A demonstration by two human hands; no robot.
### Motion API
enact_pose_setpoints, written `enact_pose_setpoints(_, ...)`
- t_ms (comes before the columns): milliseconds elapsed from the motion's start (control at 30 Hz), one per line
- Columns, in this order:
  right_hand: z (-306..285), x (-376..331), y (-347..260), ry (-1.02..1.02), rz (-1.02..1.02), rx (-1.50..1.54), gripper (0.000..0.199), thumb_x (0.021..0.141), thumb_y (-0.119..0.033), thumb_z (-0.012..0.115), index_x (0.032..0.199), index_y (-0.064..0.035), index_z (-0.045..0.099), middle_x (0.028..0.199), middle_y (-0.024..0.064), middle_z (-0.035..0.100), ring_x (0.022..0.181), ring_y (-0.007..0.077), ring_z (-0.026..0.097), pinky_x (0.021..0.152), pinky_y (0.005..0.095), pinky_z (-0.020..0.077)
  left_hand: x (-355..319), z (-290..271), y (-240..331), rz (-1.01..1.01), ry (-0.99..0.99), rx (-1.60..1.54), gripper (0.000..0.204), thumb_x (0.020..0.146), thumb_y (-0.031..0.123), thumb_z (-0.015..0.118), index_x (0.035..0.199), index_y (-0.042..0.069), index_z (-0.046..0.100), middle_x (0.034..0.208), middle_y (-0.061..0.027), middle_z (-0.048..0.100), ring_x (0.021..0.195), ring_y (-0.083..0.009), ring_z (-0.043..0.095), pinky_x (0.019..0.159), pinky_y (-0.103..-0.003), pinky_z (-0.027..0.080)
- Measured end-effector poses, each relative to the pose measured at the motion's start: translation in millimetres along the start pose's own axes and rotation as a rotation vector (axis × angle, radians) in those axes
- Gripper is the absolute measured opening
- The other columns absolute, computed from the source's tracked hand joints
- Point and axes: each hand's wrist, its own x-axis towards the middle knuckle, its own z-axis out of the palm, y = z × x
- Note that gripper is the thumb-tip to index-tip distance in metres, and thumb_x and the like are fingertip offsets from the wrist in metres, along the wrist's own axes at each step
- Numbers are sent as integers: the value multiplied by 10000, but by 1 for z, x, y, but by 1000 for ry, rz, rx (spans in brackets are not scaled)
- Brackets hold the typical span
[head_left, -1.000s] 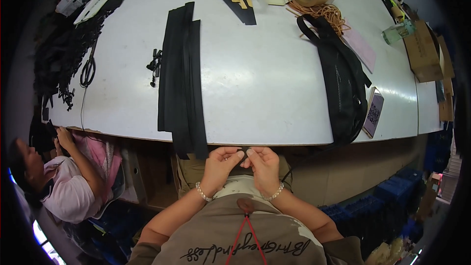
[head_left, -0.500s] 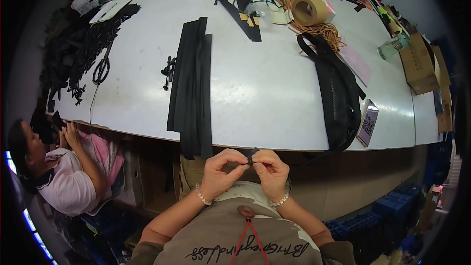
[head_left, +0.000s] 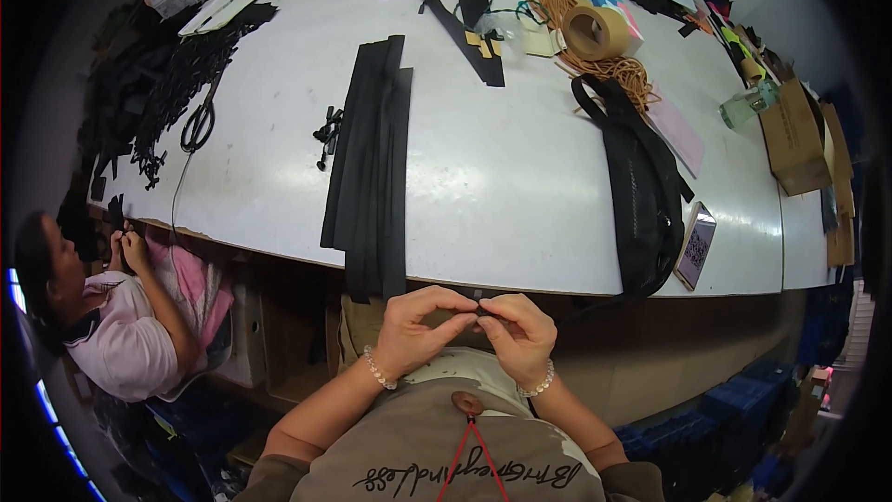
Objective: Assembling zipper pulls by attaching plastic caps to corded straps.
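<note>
Just off the table's near edge, my left hand (head_left: 420,327) and my right hand (head_left: 520,333) meet at the fingertips. Both are closed in a pinch on a small black piece (head_left: 478,297), mostly covered by the fingers; its kind cannot be made out. Slightly left of my hands, a stack of long black strips (head_left: 373,172) lies lengthwise on the table, its near ends hanging over the edge. Beside the stack sits a small cluster of black parts (head_left: 327,137), too small to name.
The white table (head_left: 506,195) bears a black bag (head_left: 641,195) and a phone (head_left: 695,246) at right. Beyond are a tape roll (head_left: 595,33), brown cord (head_left: 618,70) and a carton (head_left: 794,139). Scissors (head_left: 198,125) lie left, near a seated co-worker (head_left: 130,335).
My hands stay at the table edge; the fingertips have shifted and now cover more of the black piece. The view has shifted slightly. The co-worker's hands have moved a little.
</note>
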Motion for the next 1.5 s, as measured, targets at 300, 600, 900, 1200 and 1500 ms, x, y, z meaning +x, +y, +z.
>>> enact_pose_setpoints(300, -14, 13, -16, -146, -117, -114, 226, 727, 87, 704, 939, 12, 684, 924, 128, 656, 806, 176, 626, 687, 260, 509, -2, -3, 0, 153, 18, 51, 183, 705, -22, 747, 863, 35, 675, 853, -72, 690, 791, -192, 666, 708, -280, 528)
enact_pose_setpoints(600, -48, 10, -31, -175, 38, -124, 200, 752, 60, 706, 942, 2, 689, 911, 112, 661, 812, 176, 634, 713, 267, 509, 17, 20, 11, 206, -162, 41, 213, 711, -48, 723, 903, 35, 684, 874, -75, 687, 777, -192, 662, 691, -280, 532)
enact_pose_setpoints(900, -68, -15, -29, -5, 75, 10, 207, 789, 79, 677, 992, 38, 662, 996, 108, 643, 863, 148, 627, 740, 243, 515, 23, 52, 12, 78, -282, -162, 212, 750, -55, 696, 952, 9, 689, 886, -92, 688, 797, -152, 658, 705, -244, 519)
enact_pose_setpoints(1200, -31, -4, -36, -73, 226, 266, 354, 889, 71, 534, 1237, 62, 465, 1082, 107, 577, 952, 124, 592, 849, 236, 480, 12, 22, 7, 87, -136, -151, 208, 742, -41, 710, 939, 22, 692, 925, -87, 688, 842, -167, 660, 756, -264, 528)
enact_pose_setpoints(1500, -15, 3, -53, -146, 71, 125, 450, 834, 113, 545, 1252, 28, 402, 1125, 115, 538, 1057, 150, 553, 929, 273, 457, 12, 9, 16, 332, -35, -36, 249, 657, -111, 699, 868, 10, 644, 875, -102, 647, 815, -176, 638, 732, -266, 515)
